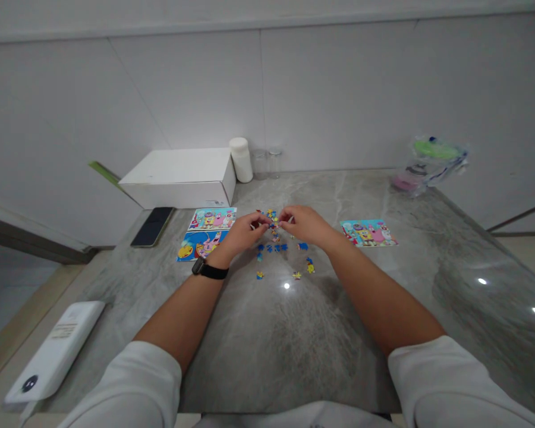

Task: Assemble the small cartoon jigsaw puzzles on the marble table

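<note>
Over the middle of the table my left hand [244, 233] and my right hand [307, 224] face each other, fingertips close together. Both are closed in a pinch at a small colourful puzzle piece [273, 225] between them; its outline is too small to make out. More loose pieces lie just beyond the fingertips, among them a yellow and blue puzzle piece [271, 213]. Nearer to me, blue puzzle pieces [276, 248] form a short row. Separate pieces lie below it, including a yellow puzzle piece [311, 266] and a star-like puzzle piece [296, 275].
Cartoon picture cards [213, 219] lie left of my hands, another picture card [369, 232] right. Behind stand a white box [178, 172], a white bottle [241, 160] and glass jars [274, 163]. A phone [153, 226], white power bank [56, 351] and plastic bag [430, 163] lie around.
</note>
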`<state>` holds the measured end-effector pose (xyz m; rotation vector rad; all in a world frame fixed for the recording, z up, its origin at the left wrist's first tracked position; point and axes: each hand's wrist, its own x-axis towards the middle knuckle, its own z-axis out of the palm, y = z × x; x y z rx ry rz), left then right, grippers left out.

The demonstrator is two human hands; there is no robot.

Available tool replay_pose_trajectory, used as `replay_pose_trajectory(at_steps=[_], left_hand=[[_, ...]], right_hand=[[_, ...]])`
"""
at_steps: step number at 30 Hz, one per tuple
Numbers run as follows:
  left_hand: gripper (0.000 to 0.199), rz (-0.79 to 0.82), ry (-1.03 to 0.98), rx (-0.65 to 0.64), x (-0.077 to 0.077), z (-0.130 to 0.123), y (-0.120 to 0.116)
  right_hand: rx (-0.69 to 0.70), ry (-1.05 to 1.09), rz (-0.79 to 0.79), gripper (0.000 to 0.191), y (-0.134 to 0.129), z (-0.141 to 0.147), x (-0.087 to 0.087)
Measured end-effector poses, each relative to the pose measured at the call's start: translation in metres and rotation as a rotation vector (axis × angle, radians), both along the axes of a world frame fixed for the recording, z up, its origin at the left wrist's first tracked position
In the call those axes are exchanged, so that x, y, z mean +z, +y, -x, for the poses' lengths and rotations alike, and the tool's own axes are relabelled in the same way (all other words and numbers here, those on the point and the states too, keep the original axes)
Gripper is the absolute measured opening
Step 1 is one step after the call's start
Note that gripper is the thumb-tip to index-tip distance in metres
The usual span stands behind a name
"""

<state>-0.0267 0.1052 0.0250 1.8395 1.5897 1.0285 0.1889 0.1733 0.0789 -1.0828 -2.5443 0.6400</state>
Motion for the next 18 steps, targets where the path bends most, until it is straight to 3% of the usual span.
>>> replay_pose_trajectory(at_steps=[7,13,18], left_hand=[[0.027,-0.012,-0.149,0.016,-0.002,0.000,0.002],[0.031,0.011,-0.268,0.034,0.001,-0.003,0.002],[0.028,-0.064,-0.113,0.039,0.002,-0.002,-0.001]], right_hand=[[-0.006,0.111,0.159,0.012,0.005,0.010,-0.020],[-0.010,0.177,0.206,0.017,0.010,0.009,-0.026],[0.005,0.147,0.235,0.020,0.010,0.008,-0.027]])
